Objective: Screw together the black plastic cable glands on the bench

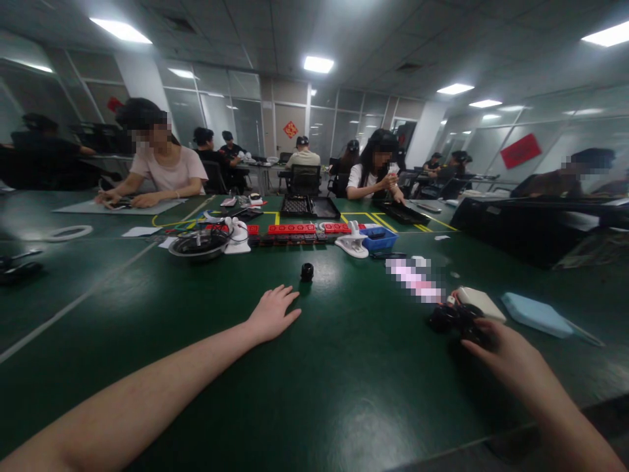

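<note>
My left hand [274, 313] rests on the green tabletop with its fingers spread, holding nothing. Just beyond its fingertips stands a small black cylindrical piece [307, 273], apart from the hand. On the right, my right hand [508, 351] has its thumb and fingers closed around a black round piece [484, 333]. Touching or very close to that piece is another black round piece [443, 318]; blur there hides the exact shapes. A cream-coloured case [480, 303] lies right behind them.
A light blue pouch [535, 314] lies at the right. Across the middle are a blue bin [378, 239], a white clamp stand [354, 241], red-and-black strips [292, 229] and a round tray [179, 254] with cables. Co-workers sit at the far side.
</note>
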Demonstrator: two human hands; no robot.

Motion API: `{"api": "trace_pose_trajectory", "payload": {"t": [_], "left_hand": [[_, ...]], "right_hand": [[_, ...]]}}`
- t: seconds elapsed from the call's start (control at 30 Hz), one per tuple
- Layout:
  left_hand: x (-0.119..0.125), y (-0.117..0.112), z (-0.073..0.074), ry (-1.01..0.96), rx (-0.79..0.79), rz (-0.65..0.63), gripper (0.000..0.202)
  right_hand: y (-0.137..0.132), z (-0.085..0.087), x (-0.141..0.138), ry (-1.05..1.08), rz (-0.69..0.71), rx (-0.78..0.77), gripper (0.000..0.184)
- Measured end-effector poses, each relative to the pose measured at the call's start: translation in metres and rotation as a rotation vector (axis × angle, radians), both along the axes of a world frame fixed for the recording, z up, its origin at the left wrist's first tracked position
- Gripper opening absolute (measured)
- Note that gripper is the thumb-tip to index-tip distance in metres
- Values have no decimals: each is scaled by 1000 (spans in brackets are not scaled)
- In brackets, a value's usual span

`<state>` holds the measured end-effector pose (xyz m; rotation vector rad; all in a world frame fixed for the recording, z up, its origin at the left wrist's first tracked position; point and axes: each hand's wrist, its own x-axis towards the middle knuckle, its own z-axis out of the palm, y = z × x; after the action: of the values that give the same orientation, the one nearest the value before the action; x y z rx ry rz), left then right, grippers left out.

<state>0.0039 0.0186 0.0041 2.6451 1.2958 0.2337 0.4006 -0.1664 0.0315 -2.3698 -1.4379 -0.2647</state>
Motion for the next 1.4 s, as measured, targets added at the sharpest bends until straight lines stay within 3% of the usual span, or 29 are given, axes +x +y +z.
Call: {"api": "trace_pose_trajectory", "payload": {"t": [0.1,0.2,0.33,0.47,0.63,0.77,0.9,1.03,1.17,1.4], "left_hand": [[-1,1,-1,-17,-8,-7,51],[-1,1,-2,-40,-10,-13,51],[-2,2,-4,-58,-12,-21,52],[-2,4,-7,-70,-11,-26,52],[-2,2,-5,-79,-14,-19,51],[0,0,-3,-79,-4,-2,49],[1,0,-4,-72,15,13,48],[1,0,-5,-94,14,11,47],[1,0,-6,-116,2,18,47],[0,4,-5,-248,13,101,45]], "right_hand": [[0,17,-13,-25,-77,-33,57],[4,42,-37,-64,-107,62,55],[20,68,-66,11,-43,130,48],[49,76,-91,112,115,143,42],[117,62,-132,146,531,-13,34],[179,36,-173,88,600,-46,37],[218,10,-215,10,644,-73,39],[237,-6,-238,-49,659,-125,31],[246,-12,-242,-86,628,-158,28],[236,-16,-245,-129,627,-158,27]]}}
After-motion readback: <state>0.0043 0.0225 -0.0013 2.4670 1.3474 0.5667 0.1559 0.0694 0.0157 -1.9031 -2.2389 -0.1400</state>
